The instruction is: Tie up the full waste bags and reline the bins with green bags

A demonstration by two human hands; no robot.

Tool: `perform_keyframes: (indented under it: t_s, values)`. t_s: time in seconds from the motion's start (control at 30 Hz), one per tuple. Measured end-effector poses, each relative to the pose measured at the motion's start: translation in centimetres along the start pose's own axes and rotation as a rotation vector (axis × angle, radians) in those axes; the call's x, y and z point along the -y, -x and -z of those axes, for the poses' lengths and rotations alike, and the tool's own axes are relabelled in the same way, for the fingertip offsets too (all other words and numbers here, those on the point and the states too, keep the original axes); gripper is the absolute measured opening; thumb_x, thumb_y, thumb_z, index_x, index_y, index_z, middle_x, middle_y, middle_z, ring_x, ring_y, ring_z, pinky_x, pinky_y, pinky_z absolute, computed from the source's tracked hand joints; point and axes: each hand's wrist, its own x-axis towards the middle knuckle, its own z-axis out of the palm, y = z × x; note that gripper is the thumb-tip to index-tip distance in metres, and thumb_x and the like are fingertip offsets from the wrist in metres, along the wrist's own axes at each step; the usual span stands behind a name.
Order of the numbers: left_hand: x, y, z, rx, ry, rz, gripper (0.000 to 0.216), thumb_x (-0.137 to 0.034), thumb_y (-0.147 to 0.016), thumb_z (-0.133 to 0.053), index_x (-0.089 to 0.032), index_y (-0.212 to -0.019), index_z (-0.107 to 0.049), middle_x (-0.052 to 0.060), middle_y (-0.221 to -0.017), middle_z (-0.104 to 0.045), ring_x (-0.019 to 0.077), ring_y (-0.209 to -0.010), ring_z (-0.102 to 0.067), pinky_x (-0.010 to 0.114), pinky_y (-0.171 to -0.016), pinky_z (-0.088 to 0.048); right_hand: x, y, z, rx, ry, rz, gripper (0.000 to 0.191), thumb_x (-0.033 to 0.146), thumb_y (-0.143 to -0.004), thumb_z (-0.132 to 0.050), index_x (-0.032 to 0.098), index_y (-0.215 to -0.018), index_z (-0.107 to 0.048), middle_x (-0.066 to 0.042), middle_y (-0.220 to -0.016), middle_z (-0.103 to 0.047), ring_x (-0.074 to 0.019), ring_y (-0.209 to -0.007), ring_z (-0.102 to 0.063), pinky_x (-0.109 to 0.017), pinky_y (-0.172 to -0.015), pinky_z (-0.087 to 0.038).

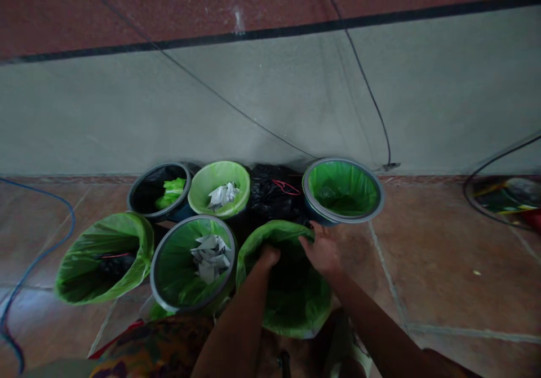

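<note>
A bin lined with a green bin liner (296,319) stands in front of me, its mouth tilted toward me. My left hand (269,256) reaches inside it, near the far left wall, and its fingers are hidden. At the upper right rim, my right hand (322,249) grips the liner's edge, thumb on the inner side and fingers over the outside. The inside of this bin is dark, so I cannot make out what lies at its bottom. Just left of it stands a grey-rimmed bin (154,279) with a green liner and crumpled paper (211,257).
Behind are a black bag (274,195) with a red tie, a green-lined bin (343,189), a pale green-lined bin (198,198) with paper, and a black-lined bin (137,192). A green bag (80,259) leans at left. A blue cable (70,220) crosses the tiles.
</note>
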Motion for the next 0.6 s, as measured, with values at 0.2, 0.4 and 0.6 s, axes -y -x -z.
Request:
perform_keyframes:
  t_s: [0.2,0.4,0.6]
  values:
    - [-4.0,2.8,3.9,-0.080,-0.026,0.031,0.033,-0.027,-0.094,-0.041,-0.014,-0.096,-0.071,0.012,-0.094,-0.072,0.0233,-0.091,-0.067,0.031,-0.079,-0.049,1.0,-3.3,1.1,-0.024,-0.180,0.159,0.030,0.027,-0.095,-0.044,0.017,-0.111,-0.067,-0.011,-0.114,-0.069,-0.0226,-0.108,-0.060,-0.034,-0.097,-0.043]
    - [-3.7,1.5,7.3,-0.356,-0.071,-0.272,0.034,-0.026,-0.095,-0.045,-0.018,-0.125,-0.059,0.009,-0.124,-0.065,0.0197,-0.116,-0.057,0.031,-0.105,-0.040,1.3,-4.6,0.4,0.201,-0.140,0.253,0.026,0.019,-0.092,-0.049,0.018,-0.105,-0.071,-0.009,-0.108,-0.072,-0.0192,-0.101,-0.064,-0.028,-0.091,-0.045]
    - [-0.7,-1.5,7.0,-0.016,-0.361,-0.287,0.024,-0.026,-0.096,-0.043,-0.020,-0.116,-0.056,0.008,-0.117,-0.065,0.0179,-0.111,-0.061,0.029,-0.094,-0.045,1.0,-4.2,-0.2,0.316,0.027,0.300,0.026,0.018,-0.092,-0.049,0.017,-0.113,-0.063,-0.011,-0.111,-0.069,-0.0198,-0.101,-0.064,-0.027,-0.086,-0.044]
